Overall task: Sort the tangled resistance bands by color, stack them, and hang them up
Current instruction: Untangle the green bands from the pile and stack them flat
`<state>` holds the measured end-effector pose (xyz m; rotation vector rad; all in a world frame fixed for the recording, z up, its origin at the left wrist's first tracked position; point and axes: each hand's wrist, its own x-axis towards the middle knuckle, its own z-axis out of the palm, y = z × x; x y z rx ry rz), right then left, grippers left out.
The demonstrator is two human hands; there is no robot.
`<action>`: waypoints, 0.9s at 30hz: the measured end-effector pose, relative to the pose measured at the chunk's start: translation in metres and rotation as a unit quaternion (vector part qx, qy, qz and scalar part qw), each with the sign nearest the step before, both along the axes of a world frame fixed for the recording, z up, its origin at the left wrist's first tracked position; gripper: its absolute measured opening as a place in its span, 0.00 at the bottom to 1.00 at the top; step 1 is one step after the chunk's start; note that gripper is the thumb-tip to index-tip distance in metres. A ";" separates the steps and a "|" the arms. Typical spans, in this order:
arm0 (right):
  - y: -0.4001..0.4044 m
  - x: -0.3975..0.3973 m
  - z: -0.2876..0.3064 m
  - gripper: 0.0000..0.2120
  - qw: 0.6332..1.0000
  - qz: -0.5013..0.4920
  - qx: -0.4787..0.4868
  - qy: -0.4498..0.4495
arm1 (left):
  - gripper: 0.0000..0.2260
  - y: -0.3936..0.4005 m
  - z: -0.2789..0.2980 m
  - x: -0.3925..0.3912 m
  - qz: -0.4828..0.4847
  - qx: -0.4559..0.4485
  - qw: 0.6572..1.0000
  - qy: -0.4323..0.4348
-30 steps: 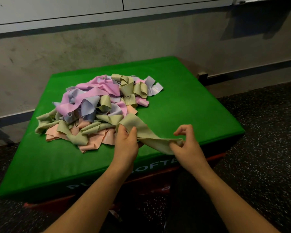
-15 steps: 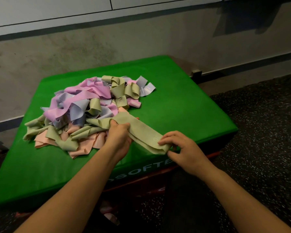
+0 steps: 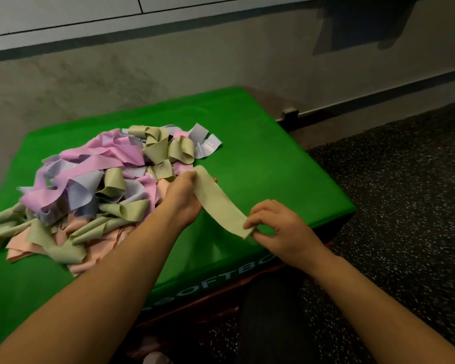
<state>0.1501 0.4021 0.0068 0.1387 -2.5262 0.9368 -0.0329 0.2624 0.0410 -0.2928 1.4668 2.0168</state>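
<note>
A tangled pile of resistance bands [image 3: 97, 190] in pink, lilac, olive green and peach lies on the left half of a green soft box [image 3: 273, 179]. One olive green band [image 3: 218, 203] is stretched flat between my hands, just right of the pile. My left hand [image 3: 181, 198] grips its far end at the pile's edge. My right hand [image 3: 276, 227] pinches its near end between thumb and fingers above the box's front edge.
A grey wall with a dark baseboard [image 3: 378, 93] runs right behind the box. Dark speckled rubber floor [image 3: 405, 206] lies to the right and in front. A red layer [image 3: 221, 292] shows under the green top.
The olive band has been pulled away from the pile and straightened. My left hand slid up along it to its far end; my right hand keeps the near end. The camera moved closer.
</note>
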 end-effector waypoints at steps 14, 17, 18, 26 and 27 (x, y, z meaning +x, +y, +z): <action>0.061 -0.011 -0.029 0.06 0.982 -0.042 0.175 0.050 | 0.25 0.085 -0.035 -0.057 -0.083 -0.171 0.970 0.148; 0.065 -0.016 -0.040 0.08 0.980 -0.010 0.198 0.014 | 0.21 0.098 -0.044 -0.065 -0.103 -0.181 0.965 0.158; 0.067 -0.017 -0.044 0.08 0.981 -0.002 0.196 -0.005 | 0.20 0.102 -0.046 -0.066 -0.105 -0.185 0.965 0.152; 0.087 -0.007 -0.062 0.08 0.983 0.006 0.182 -0.014 | 0.23 0.126 -0.063 -0.076 -0.115 -0.214 0.958 0.152; 0.088 -0.007 -0.063 0.08 0.984 0.004 0.180 -0.010 | 0.24 0.129 -0.065 -0.079 -0.113 -0.228 0.952 0.167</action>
